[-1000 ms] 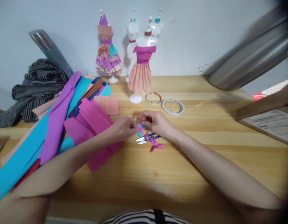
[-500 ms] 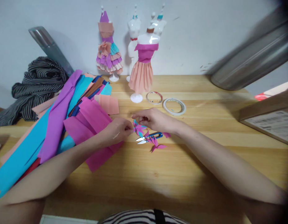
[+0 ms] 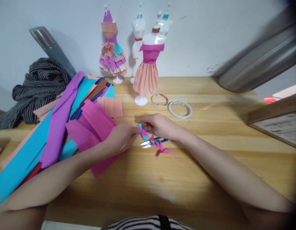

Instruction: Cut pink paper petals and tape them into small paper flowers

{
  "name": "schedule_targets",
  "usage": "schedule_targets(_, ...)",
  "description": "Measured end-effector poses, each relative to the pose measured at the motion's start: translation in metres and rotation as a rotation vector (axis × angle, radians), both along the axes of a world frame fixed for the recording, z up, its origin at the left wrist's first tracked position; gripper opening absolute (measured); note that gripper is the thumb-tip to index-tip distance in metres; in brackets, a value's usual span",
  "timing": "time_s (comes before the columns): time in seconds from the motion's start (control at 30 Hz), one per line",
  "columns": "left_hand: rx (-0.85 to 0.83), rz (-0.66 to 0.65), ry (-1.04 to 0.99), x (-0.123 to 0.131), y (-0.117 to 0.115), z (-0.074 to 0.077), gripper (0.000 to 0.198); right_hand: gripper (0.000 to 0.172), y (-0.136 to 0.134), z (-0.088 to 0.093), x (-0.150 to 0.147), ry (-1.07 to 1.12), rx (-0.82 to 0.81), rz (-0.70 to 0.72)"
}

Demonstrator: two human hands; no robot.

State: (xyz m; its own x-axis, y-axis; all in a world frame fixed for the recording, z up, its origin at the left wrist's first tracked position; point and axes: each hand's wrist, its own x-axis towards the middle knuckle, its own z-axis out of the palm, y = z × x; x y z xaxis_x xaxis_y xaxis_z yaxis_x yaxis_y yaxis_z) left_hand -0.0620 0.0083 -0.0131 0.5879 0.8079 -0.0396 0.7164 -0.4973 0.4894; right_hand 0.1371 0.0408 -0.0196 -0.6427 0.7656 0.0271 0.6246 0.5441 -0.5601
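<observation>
Between my hands is a small pink and blue crepe-paper flower [image 3: 143, 132] with pointed petals. My left hand [image 3: 124, 136] pinches its left side with thumb and fingers. My right hand [image 3: 156, 124] bends over its upper right side, fingers closed on its edge. Below lie blue-handled thread snips [image 3: 146, 144], blades pointing left, partly covered by the right hand and paper bits. A pink paper piece with pointed petals [image 3: 161, 149] rests over the snips' near side. Behind my hands stands a mini mannequin [image 3: 149, 68] in a magenta top and pleated peach skirt.
Coloured crepe-paper strips [image 3: 59, 127] are piled at left beside a striped cloth [image 3: 40, 86] and a leaning bottle [image 3: 52, 48]. Two tape rolls, one being a white ring [image 3: 170, 110], lie behind my right hand. More mannequins [image 3: 111, 48] stand by the wall. A cardboard box [image 3: 277, 121] and metal cylinder [image 3: 262, 60] are at right.
My left hand has shifted slightly right and turned at the flower. The fingers of my right hand have drawn in closer to it. The flower has tilted a little.
</observation>
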Motion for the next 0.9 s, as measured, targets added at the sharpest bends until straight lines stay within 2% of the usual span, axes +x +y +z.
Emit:
schedule_targets(0.17,0.066,0.025,0.165,0.007,-0.002,0.009,0.033,0.024,-0.002,-0.002,-0.001,0.036,-0.014,-0.022)
schedule_targets(0.3,0.078,-0.005,0.261,0.01,-0.001,0.014,0.038,0.022,-0.002,-0.004,0.0,0.088,-0.033,-0.029)
schedule_targets(0.5,0.087,-0.048,0.287,0.008,0.002,0.012,0.043,0.022,-0.001,-0.007,0.0,0.108,-0.046,-0.032)
schedule_targets(0.7,0.1,-0.116,0.402,0.009,0.005,0.013,0.044,0.021,-0.001,-0.007,0.0,0.1,-0.044,-0.022)
schedule_targets(0.9,0.164,-0.19,0.453,0.008,0.004,0.006,0.043,0.022,-0.002,-0.006,0.001,0.085,-0.061,-0.017)
